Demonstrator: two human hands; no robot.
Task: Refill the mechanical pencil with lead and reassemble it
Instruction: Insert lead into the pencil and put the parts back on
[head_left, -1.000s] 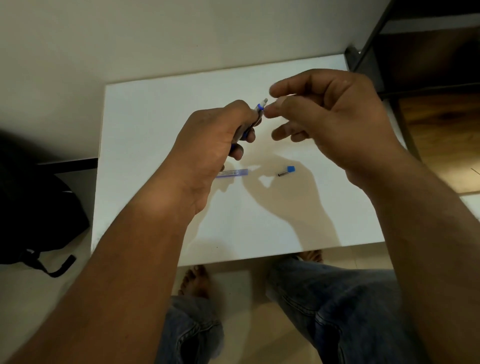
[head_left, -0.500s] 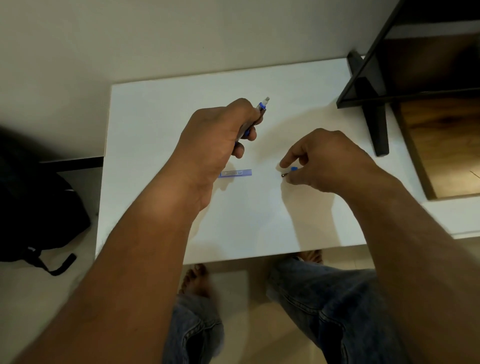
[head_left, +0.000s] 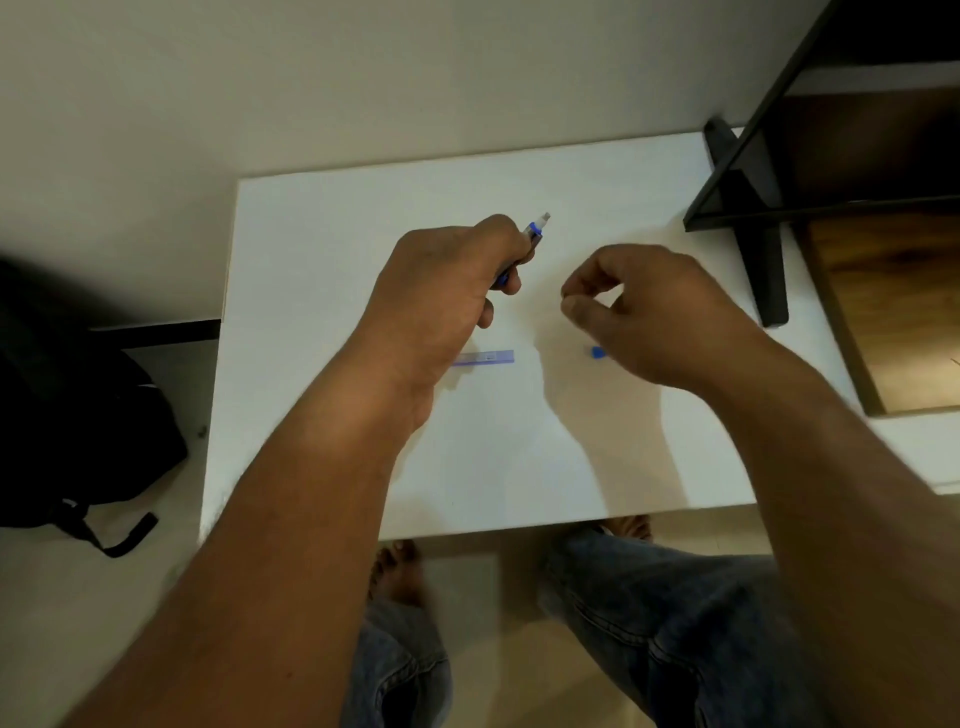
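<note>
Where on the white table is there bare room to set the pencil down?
Bare top lies along the table's far-left part, left of the left hand holding the pencil, and along the near edge below the lead case. It is crowded between the hands, round the blue cap by the right hand.

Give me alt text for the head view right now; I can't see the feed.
The left hand grips the blue mechanical pencil, its white end pointing up and away, above a white table. The right hand hovers beside it with thumb and forefinger pinched; whether they hold anything cannot be told. On the table lie a blue lead case and a small blue cap.
</note>
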